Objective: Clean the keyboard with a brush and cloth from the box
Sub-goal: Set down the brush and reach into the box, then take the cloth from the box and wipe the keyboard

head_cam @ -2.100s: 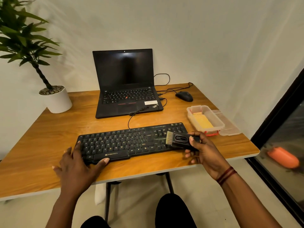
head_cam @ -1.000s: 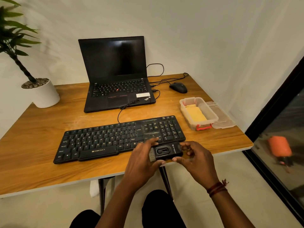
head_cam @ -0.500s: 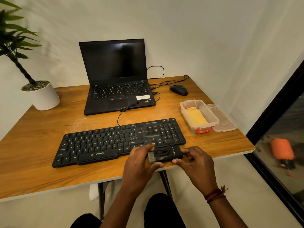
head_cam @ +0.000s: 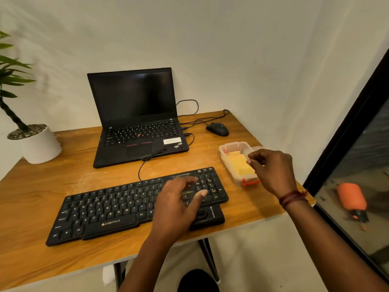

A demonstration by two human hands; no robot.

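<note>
The black keyboard [head_cam: 109, 209] lies across the wooden table [head_cam: 37, 186]. A black brush [head_cam: 210, 216] rests on the table against the keyboard's front right corner, partly hidden under my left hand. My left hand [head_cam: 179, 205] hovers with spread fingers over the keyboard's right keys and holds nothing. My right hand [head_cam: 271, 169] is above the open clear plastic box [head_cam: 229, 148], fingers curled loosely, empty. A folded yellow cloth [head_cam: 240, 165] lies inside the box.
An open black laptop [head_cam: 136, 119] stands behind the keyboard, with cables and a black mouse [head_cam: 217, 129] to its right. A potted plant [head_cam: 35, 142] is at the far left. The box lid [head_cam: 257, 149] lies beside the box near the table's right edge.
The brush was held in both hands at the table's front edge; now it lies on the table. My right hand has moved up to the box, and my left hand over the keyboard.
</note>
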